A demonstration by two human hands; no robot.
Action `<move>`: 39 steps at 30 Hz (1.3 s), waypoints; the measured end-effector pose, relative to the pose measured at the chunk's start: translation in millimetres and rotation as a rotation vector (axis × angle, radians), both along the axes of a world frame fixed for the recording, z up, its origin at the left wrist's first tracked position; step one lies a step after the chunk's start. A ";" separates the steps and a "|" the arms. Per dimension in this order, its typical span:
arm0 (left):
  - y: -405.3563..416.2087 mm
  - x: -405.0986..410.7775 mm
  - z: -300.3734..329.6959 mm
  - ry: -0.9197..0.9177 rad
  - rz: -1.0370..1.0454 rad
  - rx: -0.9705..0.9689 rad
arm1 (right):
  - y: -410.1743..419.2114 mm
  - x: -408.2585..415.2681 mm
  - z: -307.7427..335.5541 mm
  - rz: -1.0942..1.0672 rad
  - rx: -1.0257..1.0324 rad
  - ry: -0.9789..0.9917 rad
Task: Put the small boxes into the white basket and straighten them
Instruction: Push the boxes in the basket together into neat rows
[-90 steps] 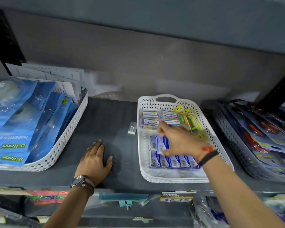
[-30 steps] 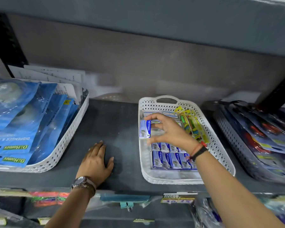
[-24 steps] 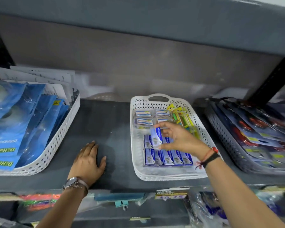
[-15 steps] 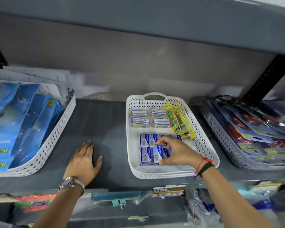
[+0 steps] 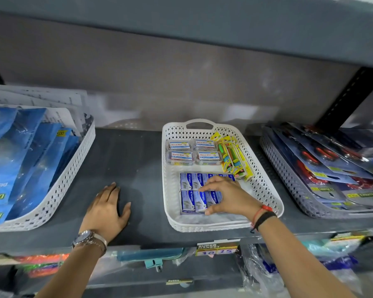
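The white basket [image 5: 166, 168] stands on the dark shelf, right of centre. Small blue boxes [image 5: 191, 191] lie in two tidy rows in its near half. My right hand [image 5: 226, 195] rests on top of them, fingers across the seam between the rows and thumb against the near edge of the front row, pinching that row. It hides the right-hand boxes. My left hand [image 5: 107, 211] lies flat and empty on the shelf, left of the basket, fingers apart.
Clear lidded cases [image 5: 179, 157] and yellow packs [image 5: 235, 160] fill the basket's far half. A white basket of blue packets [image 5: 58, 190] stands at the left, a grey basket of carded goods [image 5: 289, 181] at the right. A price label [image 5: 216, 249] hangs on the shelf edge.
My right hand carried a small blue box from the shelf into the basket, set it among the near rows, and now presses on the rows. The left hand stayed put.
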State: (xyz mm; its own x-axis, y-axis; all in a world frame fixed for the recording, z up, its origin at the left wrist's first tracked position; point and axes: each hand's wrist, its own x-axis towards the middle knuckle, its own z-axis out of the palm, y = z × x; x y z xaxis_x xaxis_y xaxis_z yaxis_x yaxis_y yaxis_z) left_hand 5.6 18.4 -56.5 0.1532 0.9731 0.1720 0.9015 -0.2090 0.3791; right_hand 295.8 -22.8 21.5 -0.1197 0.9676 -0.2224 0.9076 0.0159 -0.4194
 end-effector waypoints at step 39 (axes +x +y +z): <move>7.0 106.6 82.3 0.127 -0.545 -0.013 | -2.5 34.3 10.5 0.007 -0.023 -0.003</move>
